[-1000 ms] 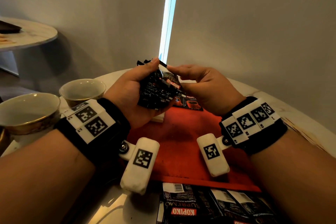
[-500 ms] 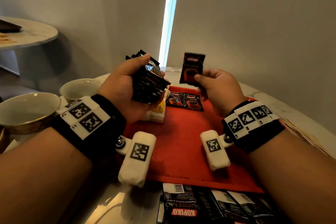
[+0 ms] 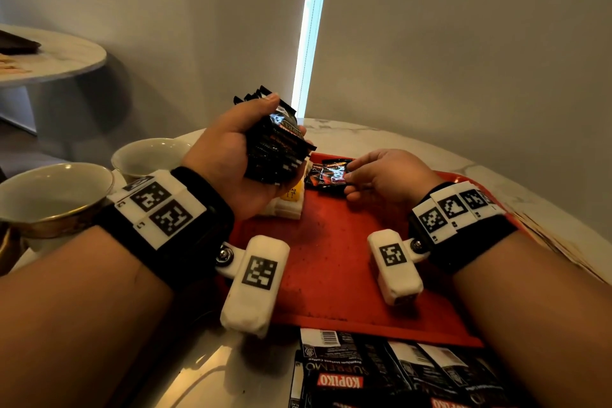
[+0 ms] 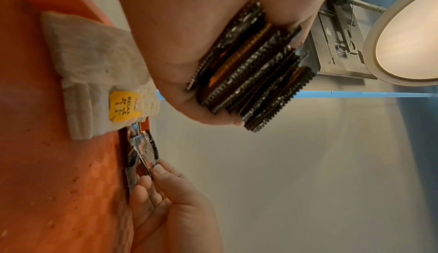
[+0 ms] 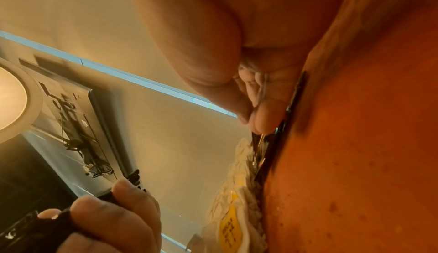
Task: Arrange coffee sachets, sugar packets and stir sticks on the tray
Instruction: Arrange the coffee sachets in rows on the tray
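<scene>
My left hand (image 3: 251, 156) grips a stack of black coffee sachets (image 3: 276, 142) above the far left corner of the red tray (image 3: 318, 262); the wrist view shows their serrated edges (image 4: 251, 73). My right hand (image 3: 371, 175) pinches a single black and red coffee sachet (image 3: 334, 172) low over the tray's far edge, on or just above the sachets lying there (image 3: 313, 175). Its fingertips (image 4: 158, 169) hold that sachet's edge (image 4: 144, 154). A white packet with a yellow label (image 3: 291, 199) lies on the tray under my left hand.
Two cream bowls (image 3: 49, 192) (image 3: 149, 152) stand left of the tray. More black sachets (image 3: 381, 371) lie on the marble table (image 3: 397, 142) at the near edge. A round side table (image 3: 49, 56) stands far left. A wall rises close behind.
My right hand drew one sachet from the left hand's stack, lifted it, then lowered it to the tray's far edge. The left hand rose slightly with the stack.
</scene>
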A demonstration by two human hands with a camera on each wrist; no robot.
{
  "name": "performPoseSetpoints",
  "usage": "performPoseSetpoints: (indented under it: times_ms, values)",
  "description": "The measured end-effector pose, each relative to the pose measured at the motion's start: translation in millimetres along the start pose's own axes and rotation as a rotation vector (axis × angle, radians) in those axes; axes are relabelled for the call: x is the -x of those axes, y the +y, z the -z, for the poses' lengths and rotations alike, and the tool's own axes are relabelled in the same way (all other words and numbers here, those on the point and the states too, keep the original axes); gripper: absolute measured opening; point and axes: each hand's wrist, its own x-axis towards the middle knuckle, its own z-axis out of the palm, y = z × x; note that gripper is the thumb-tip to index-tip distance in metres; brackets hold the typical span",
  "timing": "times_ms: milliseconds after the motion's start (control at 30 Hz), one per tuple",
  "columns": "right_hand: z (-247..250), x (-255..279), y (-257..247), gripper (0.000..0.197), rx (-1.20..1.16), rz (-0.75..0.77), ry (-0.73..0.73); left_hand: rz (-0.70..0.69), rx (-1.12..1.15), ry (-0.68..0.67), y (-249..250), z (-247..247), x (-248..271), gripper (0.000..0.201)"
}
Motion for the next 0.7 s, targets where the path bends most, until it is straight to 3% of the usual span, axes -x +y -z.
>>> performPoseSetpoints:
  times_ms: [467,700]
  values:
    - [-4.4,5.2,-1.7,0.025,0.065,-0.011,-0.013,0.019,-0.004,-0.013,0.0,0.3,0.3,0.04]
    - [-5.6,9.4,-5.4,0.016,0.117,-0.013,-0.027,0.019,-0.024,-0.012,-0.5,1.2,-0.7,0.037]
